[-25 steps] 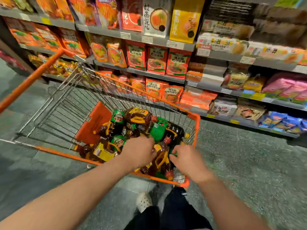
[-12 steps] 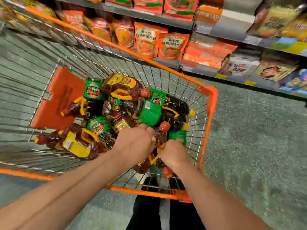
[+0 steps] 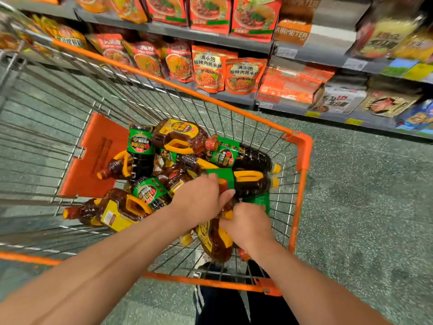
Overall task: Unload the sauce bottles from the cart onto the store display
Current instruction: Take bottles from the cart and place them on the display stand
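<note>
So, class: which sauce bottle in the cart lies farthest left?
The yellow-labelled bottle at the pile's near-left edge, its cap pointing left past every other bottle.

— What differs from a second ago?
— The view dips closer over the cart (image 3: 302,160), so the upper shelves drop out of sight. The left hand (image 3: 199,200) slides forward over the sauce bottles (image 3: 178,139) onto a green-labelled one.
— And the right hand (image 3: 248,224)?
— It moves inward from the cart's corner, now beside the left
</note>
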{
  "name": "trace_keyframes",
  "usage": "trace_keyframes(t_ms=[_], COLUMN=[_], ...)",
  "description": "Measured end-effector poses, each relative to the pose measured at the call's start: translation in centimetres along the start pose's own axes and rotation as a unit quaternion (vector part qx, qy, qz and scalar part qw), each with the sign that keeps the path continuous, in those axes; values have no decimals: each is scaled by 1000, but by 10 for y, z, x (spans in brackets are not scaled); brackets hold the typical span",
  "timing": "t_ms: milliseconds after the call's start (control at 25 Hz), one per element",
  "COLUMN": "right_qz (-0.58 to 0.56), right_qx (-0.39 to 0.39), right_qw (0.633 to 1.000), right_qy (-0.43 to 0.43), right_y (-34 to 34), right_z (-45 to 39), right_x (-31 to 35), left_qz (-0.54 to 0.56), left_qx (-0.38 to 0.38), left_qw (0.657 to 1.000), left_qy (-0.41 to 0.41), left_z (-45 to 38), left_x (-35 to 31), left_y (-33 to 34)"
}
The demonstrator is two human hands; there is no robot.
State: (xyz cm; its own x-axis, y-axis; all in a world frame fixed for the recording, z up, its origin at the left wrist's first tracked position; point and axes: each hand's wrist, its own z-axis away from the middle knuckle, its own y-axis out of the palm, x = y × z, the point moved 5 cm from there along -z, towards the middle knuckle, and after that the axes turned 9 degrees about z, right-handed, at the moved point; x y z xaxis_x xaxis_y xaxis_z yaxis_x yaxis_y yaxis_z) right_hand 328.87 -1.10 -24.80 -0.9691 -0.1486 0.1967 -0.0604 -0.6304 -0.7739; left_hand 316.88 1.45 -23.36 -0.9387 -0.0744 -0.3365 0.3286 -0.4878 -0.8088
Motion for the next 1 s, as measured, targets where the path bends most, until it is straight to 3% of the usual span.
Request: trace_keyframes(t_ms=[120, 280, 400, 560, 760, 880, 920, 1000], right_qz=[5, 47, 27, 51, 3, -29, -42, -26], right_qx=[-51, -136, -200, -244, -268, -317, -362, -377], right_qw=[999, 989, 975, 948, 878, 787, 763, 742], right_qy=[-19, 25, 97, 199, 397, 528, 534, 554], right_y=[-22, -70, -108, -139, -104, -39, -18, 24], right_z=[32, 94, 166, 286, 461, 576, 608, 670], right_x=[12, 10, -11, -46, -89, -99, -95, -77], left_qz=[33, 15, -3, -62, -167, -173, -175, -183], left_qx=[-4, -55, -85, -73, -5, 30, 45, 87], left_qw=[999, 992, 970, 915, 791, 687, 657, 596], left_qy=[15, 113, 227, 393, 588, 705, 732, 777], left_z=[14, 61, 109, 175, 299, 409, 442, 513], left_x=[-2, -45, -113, -230, -370, -427, -438, -455], left_y=[-30, -88, -134, -168, -117, -58, -40, -1])
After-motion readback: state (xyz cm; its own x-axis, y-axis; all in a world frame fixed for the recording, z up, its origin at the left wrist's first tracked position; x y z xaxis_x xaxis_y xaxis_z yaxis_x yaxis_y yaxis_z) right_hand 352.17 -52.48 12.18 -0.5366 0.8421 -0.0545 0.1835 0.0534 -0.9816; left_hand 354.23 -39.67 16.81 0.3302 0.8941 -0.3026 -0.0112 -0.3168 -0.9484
